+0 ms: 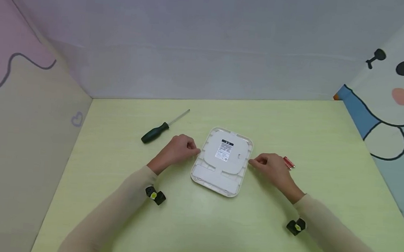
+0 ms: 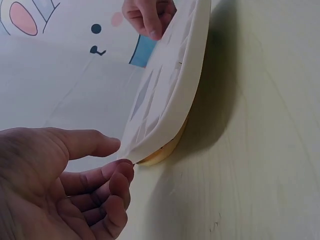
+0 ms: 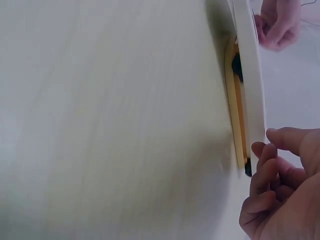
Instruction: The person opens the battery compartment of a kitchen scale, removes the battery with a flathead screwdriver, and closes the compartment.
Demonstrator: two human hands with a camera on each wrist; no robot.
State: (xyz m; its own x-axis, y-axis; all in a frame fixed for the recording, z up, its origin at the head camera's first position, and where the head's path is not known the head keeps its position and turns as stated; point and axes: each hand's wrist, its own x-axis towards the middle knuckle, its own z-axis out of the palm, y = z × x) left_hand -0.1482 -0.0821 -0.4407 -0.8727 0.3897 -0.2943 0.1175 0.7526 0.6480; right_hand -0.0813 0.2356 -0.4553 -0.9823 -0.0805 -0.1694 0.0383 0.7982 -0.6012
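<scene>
A flat white plastic device (image 1: 228, 179) with rounded corners lies mid-table, its ribbed, labelled face upward. Beneath its white shell, a yellow-orange layer (image 3: 238, 105) with dark bits shows in the right wrist view. At the device's left edge, my left hand (image 1: 182, 148) pinches the rim between thumb and fingertips. Opposite it, my right hand (image 1: 271, 167) grips the right rim the same way, thumb above and curled fingers at the side. The printed label (image 1: 224, 150) faces up between both hands. What lies under the device is mostly hidden.
A screwdriver (image 1: 159, 130) with a dark green handle lies behind my left hand. Red batteries (image 1: 289, 163) sit just past my right hand, partly covered by it. Pale walls with cartoon drawings border the light yellow-green table (image 1: 194, 228) at the back and sides.
</scene>
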